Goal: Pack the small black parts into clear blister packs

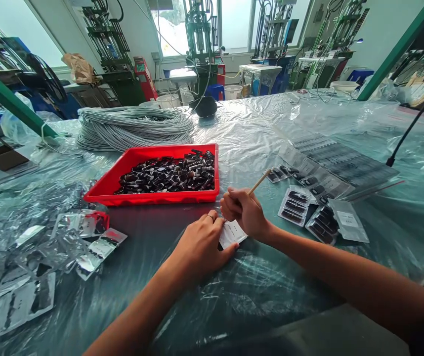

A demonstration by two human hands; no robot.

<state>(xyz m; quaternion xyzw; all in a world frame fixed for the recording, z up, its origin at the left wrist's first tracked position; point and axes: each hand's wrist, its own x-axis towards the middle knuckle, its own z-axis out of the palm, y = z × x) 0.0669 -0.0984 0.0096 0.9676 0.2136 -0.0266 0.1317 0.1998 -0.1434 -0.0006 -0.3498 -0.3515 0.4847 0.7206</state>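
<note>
My left hand (200,242) holds a small flat packet with a white label (231,234) against the plastic-covered table, fingers at its top edge and thumb at its lower edge. Dark print shows on the label; part of the packet is hidden beneath my hands. Closed in a fist, my right hand (244,211) grips a thin wooden stick (259,182) whose upper end sticks out above the fist. The stick's lower end is covered by my fingers, close to the packet. Just beyond my hands lies a red tray (160,199) filled with small black parts (167,173).
Clear blister packs (295,204) with dark pieces and a stack of printed sheets (341,158) lie to the right. Loose clear packaging (30,267) is heaped at left. Behind the tray rests a coil of grey cable (134,128). Machines (200,34) stand along the windows.
</note>
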